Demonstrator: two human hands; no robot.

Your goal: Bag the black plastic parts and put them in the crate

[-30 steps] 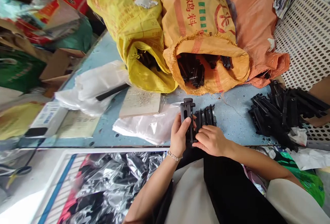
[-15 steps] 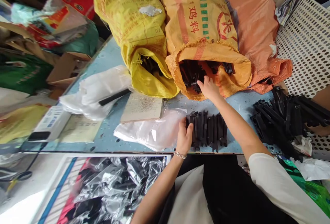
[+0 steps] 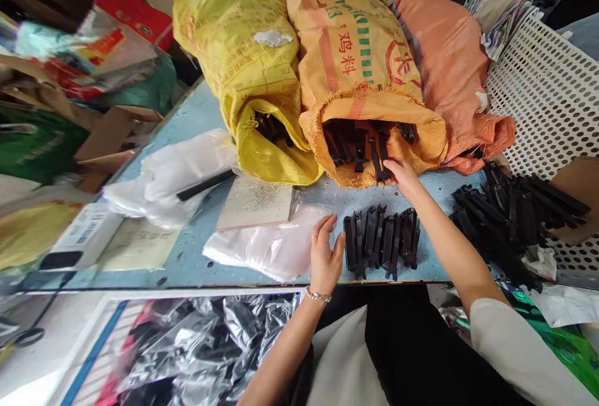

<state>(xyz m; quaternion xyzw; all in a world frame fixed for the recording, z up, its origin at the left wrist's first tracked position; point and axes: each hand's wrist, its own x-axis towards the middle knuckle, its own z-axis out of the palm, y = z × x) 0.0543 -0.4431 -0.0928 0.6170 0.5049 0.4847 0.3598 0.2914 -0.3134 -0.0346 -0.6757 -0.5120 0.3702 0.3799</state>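
My right hand [image 3: 401, 175] is at the mouth of an orange-yellow woven sack [image 3: 346, 103], its fingers closed on slim black plastic parts [image 3: 377, 159] that stick out over the lower lip. More such pieces lie inside the sack. My left hand [image 3: 325, 256], with a bracelet at the wrist, is open, thumb apart from the fingers. It rests at the right end of a stack of clear plastic bags [image 3: 266, 247]. Just right of it, several small groups of upright black plastic parts [image 3: 381, 241] stand in a row along the table's front edge.
A yellow sack [image 3: 262, 82] and a salmon sack [image 3: 444, 57] flank the middle one. Loose black parts [image 3: 510, 206] are heaped at right by a white perforated basket [image 3: 556, 88]. A board [image 3: 255, 203] lies left. Bagged parts [image 3: 201, 343] fill a container below the edge.
My left hand has come away from the row of black parts and opened. The parts now stand in separate groups. My right hand has drawn black parts toward the sack's lip.
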